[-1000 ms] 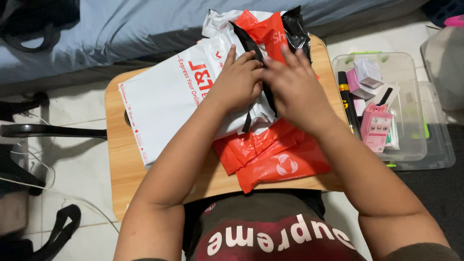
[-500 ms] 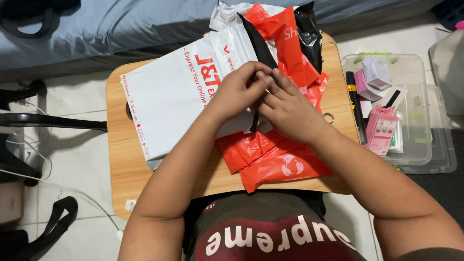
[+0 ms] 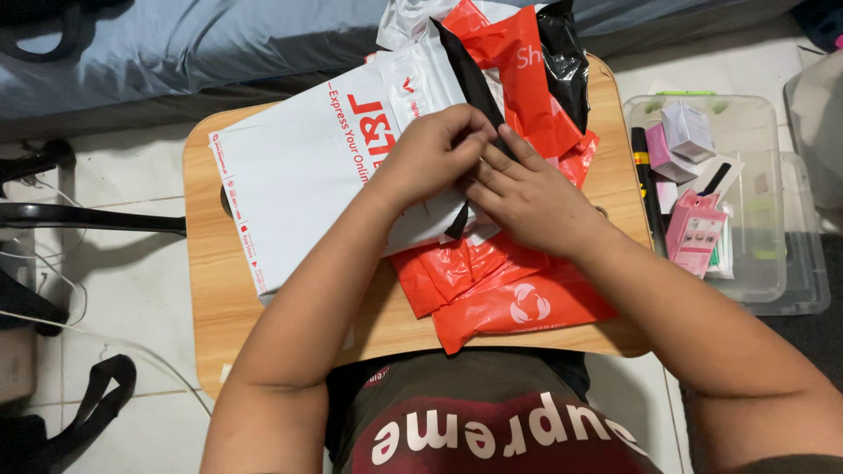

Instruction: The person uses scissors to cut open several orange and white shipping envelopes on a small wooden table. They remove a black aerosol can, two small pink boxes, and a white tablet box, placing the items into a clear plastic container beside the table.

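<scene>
Left hand [image 3: 428, 158] and right hand [image 3: 525, 197] apparently pinch white mailer [image 3: 307, 175], lengthwise left-right.

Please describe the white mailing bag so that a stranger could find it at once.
On the wooden table, look under the left hand. The white mailing bag lies flat there, reaching the table's left part. Its neighbours, the orange bags, are crumpled; only this one is white with red print.

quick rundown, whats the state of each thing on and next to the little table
white mailer bag: flat on the table, flap lifted
orange bags: crumpled, piled under the hands
left hand: pinching the white bag's black-lined flap
right hand: fingers on the same flap
clear bin: open, small boxes inside
</scene>
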